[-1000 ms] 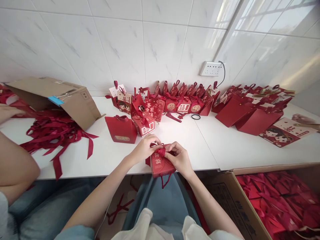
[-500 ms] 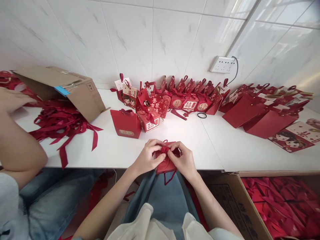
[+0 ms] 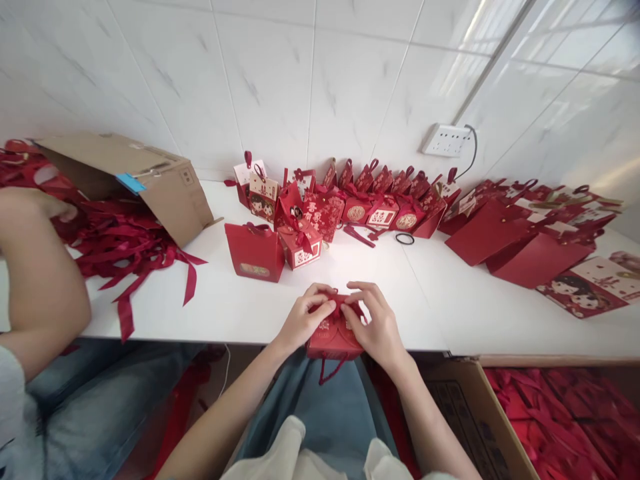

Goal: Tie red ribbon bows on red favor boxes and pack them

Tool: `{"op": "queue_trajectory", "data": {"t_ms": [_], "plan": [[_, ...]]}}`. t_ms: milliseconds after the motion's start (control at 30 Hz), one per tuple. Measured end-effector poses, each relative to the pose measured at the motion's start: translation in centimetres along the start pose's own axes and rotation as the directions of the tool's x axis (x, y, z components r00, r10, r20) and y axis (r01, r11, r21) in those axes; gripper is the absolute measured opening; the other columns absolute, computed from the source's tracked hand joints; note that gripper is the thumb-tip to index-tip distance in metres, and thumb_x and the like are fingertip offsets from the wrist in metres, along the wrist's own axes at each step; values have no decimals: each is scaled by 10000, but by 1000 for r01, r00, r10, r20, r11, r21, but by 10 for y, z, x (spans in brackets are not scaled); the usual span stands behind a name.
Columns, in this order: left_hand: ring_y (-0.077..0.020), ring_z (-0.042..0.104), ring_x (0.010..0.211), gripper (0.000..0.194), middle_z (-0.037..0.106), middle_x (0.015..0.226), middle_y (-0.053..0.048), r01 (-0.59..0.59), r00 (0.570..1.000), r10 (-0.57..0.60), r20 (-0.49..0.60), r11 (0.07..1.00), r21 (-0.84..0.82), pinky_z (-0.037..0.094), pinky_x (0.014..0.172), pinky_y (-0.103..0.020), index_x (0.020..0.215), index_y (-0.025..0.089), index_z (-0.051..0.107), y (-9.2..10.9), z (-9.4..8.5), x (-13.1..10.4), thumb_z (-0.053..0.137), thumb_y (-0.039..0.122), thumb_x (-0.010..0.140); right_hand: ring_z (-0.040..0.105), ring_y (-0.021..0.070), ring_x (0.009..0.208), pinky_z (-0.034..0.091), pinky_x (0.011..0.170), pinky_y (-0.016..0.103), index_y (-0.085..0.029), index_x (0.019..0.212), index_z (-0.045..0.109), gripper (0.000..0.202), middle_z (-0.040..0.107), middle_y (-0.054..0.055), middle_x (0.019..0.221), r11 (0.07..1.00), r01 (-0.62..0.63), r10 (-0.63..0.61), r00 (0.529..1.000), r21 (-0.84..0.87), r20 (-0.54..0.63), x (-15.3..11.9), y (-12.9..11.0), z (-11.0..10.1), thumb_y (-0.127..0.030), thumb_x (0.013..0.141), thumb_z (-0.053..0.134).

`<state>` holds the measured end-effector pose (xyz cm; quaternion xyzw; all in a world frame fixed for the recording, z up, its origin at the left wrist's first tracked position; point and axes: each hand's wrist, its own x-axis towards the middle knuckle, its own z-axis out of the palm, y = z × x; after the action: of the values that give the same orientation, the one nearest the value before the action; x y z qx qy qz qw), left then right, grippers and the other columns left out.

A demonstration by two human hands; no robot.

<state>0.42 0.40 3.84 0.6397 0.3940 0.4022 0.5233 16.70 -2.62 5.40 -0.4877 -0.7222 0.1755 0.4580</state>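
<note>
At lower centre, left hand (image 3: 306, 321) and right hand (image 3: 376, 327) pinch a bow (image 3: 338, 308), mostly finger-hidden, on a box (image 3: 334, 339).

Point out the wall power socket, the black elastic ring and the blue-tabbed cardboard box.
Wall power socket (image 3: 447, 141): head view, middle of its white faceplate.
Black elastic ring (image 3: 399, 240): head view, left part of its band.
Cardboard box (image 3: 176, 203): head view, side panel beside the blue tab.
</note>
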Motion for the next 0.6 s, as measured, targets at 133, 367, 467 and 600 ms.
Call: {"op": "queue_trajectory", "data": {"t_ms": [133,367,467,600], "plan": [[-203,555,1027,302,575,1062,-81,-15,1000,16,-21,999,46,424,962,-323,686,159,649,1,1,-1,470,343,846,549,240,1058,524,850,396,-219,903,589,109,529,118,1103,991,95,-92,995,-99,28,-9,-6,-1,-159,832,534],[-241,570,1025,369,581,1101,-76,-44,999,43,13,995,92,470,898,-313,689,196,689,-6,-2,3,455,427,855,618,211,876,577,742,338,-220,907,646,169,585,99,983,988,138,-141,989,-66,-38,-12,2,10,-136,833,520],[-251,566,1027,410,574,1124,-74,-57,998,56,15,991,117,483,875,-316,655,198,687,-8,-3,4,442,454,861,626,206,846,576,712,316,-206,856,657,186,595,98,947,985,160,-163,986,-69,-47,-11,5,10,-118,831,495],[-237,581,956,428,591,1073,-78,-89,994,100,-50,979,181,494,825,-318,589,185,646,-2,-7,2,440,440,864,630,191,822,573,697,306,-200,842,661,216,601,98,935,990,131,-132,991,-45,-16,-12,3,2,-102,835,470]]}}
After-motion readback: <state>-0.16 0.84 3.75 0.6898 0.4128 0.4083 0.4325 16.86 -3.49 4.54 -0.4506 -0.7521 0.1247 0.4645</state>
